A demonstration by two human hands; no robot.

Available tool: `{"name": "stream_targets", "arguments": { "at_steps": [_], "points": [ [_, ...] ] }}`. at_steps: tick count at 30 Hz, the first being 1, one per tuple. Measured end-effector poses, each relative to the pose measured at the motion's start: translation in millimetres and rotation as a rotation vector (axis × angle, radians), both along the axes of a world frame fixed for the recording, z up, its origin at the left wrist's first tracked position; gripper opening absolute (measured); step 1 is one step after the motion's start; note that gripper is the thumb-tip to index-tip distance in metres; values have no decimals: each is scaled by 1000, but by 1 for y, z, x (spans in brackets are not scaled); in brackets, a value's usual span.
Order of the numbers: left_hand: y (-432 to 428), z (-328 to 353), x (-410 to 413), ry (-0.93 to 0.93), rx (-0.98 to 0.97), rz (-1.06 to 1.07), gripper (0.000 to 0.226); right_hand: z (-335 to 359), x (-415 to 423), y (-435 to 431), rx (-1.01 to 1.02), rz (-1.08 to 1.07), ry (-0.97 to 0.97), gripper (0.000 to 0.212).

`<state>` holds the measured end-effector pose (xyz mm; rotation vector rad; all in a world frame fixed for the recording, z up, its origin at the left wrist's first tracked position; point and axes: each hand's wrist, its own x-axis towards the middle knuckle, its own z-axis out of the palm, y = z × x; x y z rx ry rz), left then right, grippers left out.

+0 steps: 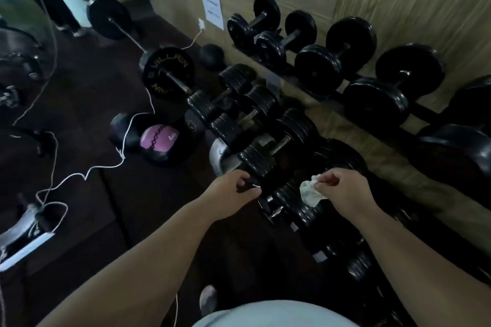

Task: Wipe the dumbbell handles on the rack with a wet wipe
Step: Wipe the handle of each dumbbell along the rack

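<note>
Several dumbbells (279, 145): wiped or not, cannot tell; likely most remain.
Right hand (345, 190): pinches crumpled wipe (309, 194), mid-frame.
Left hand (231, 190): fingers curled, grip unclear.

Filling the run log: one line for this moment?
right hand: pinches wipe over dumbbell | left hand: at its end, grip unclear

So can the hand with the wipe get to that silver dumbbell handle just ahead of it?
Probably yes. The right hand pinches the wipe just short of the silver handle, and nothing lies between them. The black plates on both sides leave only a narrow gap.
</note>
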<state>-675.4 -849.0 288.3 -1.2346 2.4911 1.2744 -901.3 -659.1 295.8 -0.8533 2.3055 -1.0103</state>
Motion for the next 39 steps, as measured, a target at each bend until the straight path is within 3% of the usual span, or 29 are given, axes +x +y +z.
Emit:
{"name": "stream_targets", "arguments": {
  "at_steps": [6, 11, 23, 31, 39],
  "points": [
    [-65, -7, 25, -8, 26, -115, 66, -4, 47, -36, -24, -203, -95, 10],
    [-112, -12, -1, -9, 55, -195, 65, -13, 64, -49, 31, -302, -97, 9],
    [-207, -67, -132, -110, 52, -356, 65, -65, -17, -131, 58, -473, -108, 6],
    [-245, -124, -180, -228, 53, -447, 64, -127, -45, -193, 199, -475, -142, 9],
    [-253, -206, -202, -212, 37, -493, 79, -185, -61, -236, 159, -626, -117, 12]
  ]
}}
